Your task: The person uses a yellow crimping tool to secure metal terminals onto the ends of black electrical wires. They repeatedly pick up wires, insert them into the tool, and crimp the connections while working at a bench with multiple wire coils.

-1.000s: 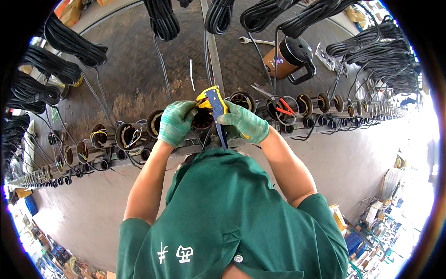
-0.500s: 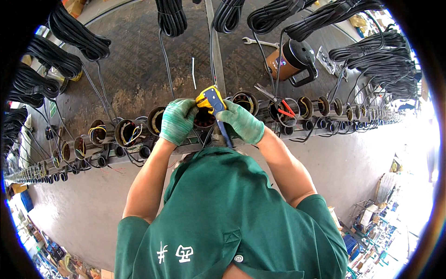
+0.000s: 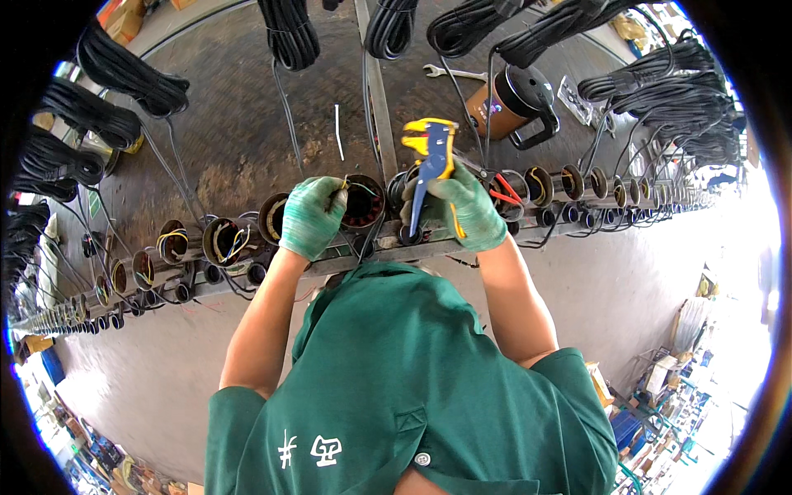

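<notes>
My right hand point(image 3: 475, 213), in a green knit glove, grips a blue and yellow wire stripper point(image 3: 432, 163). Its yellow jaws point away from me, above the row of cylinders and clear of any wire. My left hand point(image 3: 312, 221), gloved alike, pinches thin wires point(image 3: 345, 186) at the rim of an open metal motor housing point(image 3: 381, 216). Copper-coloured windings show inside that housing, and a pale green wire crosses its mouth. Red-handled scissors point(image 3: 505, 191) lie on the housings to the right of my right hand, partly covered by it.
More open housings point(image 3: 221, 239) with wire ends line the bench edge on both sides. Bundled black cables point(image 3: 289, 37) lie across the back. A brown and black lidded mug point(image 3: 502, 106), an open-end wrench point(image 3: 454, 74) and a white strip point(image 3: 338, 132) rest on the dark bench point(image 3: 223, 107).
My right hand has moved right with the wire stripper, away from the housing and from my left hand. The left hand stays at the rim, now visibly pinching wires.
</notes>
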